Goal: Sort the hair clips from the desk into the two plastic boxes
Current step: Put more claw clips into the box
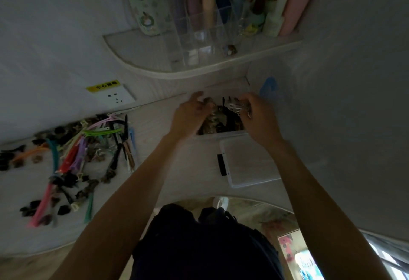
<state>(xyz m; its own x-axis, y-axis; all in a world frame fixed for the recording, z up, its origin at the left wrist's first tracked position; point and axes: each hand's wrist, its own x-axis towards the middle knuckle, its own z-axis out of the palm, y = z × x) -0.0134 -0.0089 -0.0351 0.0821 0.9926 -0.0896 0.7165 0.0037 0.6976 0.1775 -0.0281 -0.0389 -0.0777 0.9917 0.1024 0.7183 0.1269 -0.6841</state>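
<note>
Both bare forearms reach forward, converging. The left hand (190, 116) has its fingers curled with the thumb raised; the right hand (254, 113) has fingers curled around small metal clips (235, 106).

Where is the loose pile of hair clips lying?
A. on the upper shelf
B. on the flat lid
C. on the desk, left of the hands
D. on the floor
C: the pile of hair clips lies on the desk, left of both hands, which are at the open box.
</note>
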